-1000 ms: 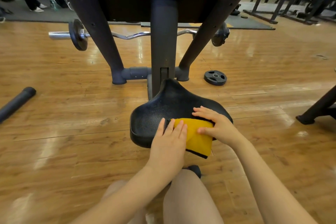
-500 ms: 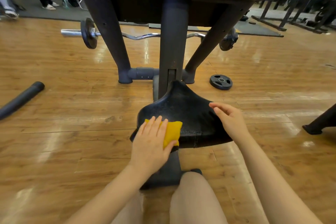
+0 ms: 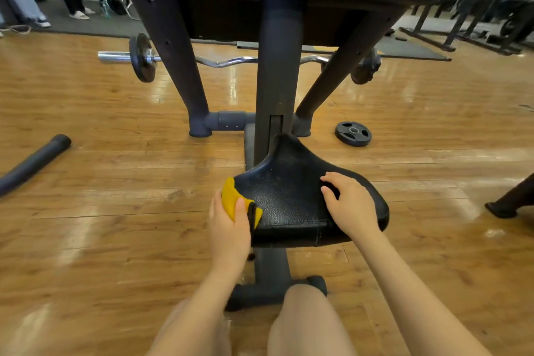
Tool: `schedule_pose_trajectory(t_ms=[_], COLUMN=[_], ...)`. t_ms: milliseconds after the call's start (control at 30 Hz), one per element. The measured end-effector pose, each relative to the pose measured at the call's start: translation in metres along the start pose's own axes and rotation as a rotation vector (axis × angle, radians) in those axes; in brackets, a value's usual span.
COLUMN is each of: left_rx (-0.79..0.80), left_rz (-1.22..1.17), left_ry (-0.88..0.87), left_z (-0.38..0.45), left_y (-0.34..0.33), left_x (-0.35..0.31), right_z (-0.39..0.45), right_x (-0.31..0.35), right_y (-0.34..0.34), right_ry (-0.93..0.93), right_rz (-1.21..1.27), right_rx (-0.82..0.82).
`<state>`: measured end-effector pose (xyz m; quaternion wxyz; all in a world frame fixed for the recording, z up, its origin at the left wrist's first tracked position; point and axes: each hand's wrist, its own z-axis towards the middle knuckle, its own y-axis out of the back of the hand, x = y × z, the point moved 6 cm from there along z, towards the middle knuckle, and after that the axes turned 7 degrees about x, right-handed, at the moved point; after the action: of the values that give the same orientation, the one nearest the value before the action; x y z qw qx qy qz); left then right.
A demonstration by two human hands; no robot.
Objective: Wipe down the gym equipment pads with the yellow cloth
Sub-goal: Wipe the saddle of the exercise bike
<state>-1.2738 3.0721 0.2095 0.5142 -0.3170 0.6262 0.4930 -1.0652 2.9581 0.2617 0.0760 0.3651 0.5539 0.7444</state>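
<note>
The folded yellow microfibre cloth sits at the left edge of the black textured vinyl seat pad. The left hand has its grip clamped on the cloth, thumb on top. The right hand rests on the pad's right side, fingers loosely bent, holding nothing. A black round weight plate lies on the wooden plank floor beyond

Post behind seat; sides open.
</note>
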Motion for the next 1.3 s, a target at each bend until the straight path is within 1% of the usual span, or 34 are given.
schedule_pose_trajectory(t_ms=[100,133,200,233,300,367,433,533,600,667,767,833,933,1033,1133,1200,1300], left_rx=[0.218,0.281,0.347,0.343,0.239,0.163,0.162,0.219,0.296,0.436,0.621,0.679,0.69,0.645,0.638,0.639,0.597], left_rz=[0.041,0.019,0.052,0.107,0.228,0.249,0.252,0.422,0.61,0.733,0.729,0.709,0.717,0.818,0.866,0.804,0.697], left_ry=[0.195,0.216,0.176,0.128,0.081,0.052,0.018,-0.031,-0.023,0.014,0.04,0.007,-0.07,-0.098,-0.132,-0.125,-0.103], left_z=[0.049,0.06,0.067,0.065,0.05,0.033,0.032,0.054,0.077,0.102,0.119,0.118,0.109,0.109,0.111,0.119,0.148], left_y=[0.001,0.0,-0.001,-0.001,0.006,0.01,0.007,-0.003,-0.015,-0.035,-0.061,-0.064,-0.047,-0.043,-0.07,-0.096,-0.128], left_x=[-0.002,-0.004,-0.006,-0.004,0.005,0.009,0.002,-0.017,-0.028,-0.034,-0.047,-0.049,-0.042,-0.037,-0.053,-0.066,-0.072], right_z=[0.0,0.0,-0.001,-0.001,-0.001,0.0,0.001,0.001,0.0,-0.001,-0.002,-0.002,-0.002,0.0,0.0,0.0,0.001], right_x=[0.001,0.001,0.001,0.0,-0.002,-0.003,-0.002,0.001,0.0,-0.001,-0.004,-0.007,-0.011,-0.011,-0.01,-0.009,-0.01], right_y=[0.001,0.002,0.001,0.0,0.0,0.0,0.001,0.003,0.004,0.004,0.005,0.005,0.003,0.003,0.003,0.004,0.004], right_ry=[-0.002,-0.001,-0.002,-0.002,-0.005,-0.008,-0.01,-0.004,-0.016,-0.024,-0.023,-0.027,-0.042,-0.043,-0.042,-0.041,-0.042], right_rz=[-0.012,-0.012,-0.012,-0.009,-0.001,-0.004,-0.014,-0.014,-0.001,0.015,0.036,0.051,0.076,0.075,0.046,0.037,0.039], right_rx=[-0.009,-0.007,0.004,0.006,0.003,-0.001,0.0,-0.008,-0.018,-0.025,-0.026,-0.018,-0.018,-0.028,-0.042,-0.054,-0.066])
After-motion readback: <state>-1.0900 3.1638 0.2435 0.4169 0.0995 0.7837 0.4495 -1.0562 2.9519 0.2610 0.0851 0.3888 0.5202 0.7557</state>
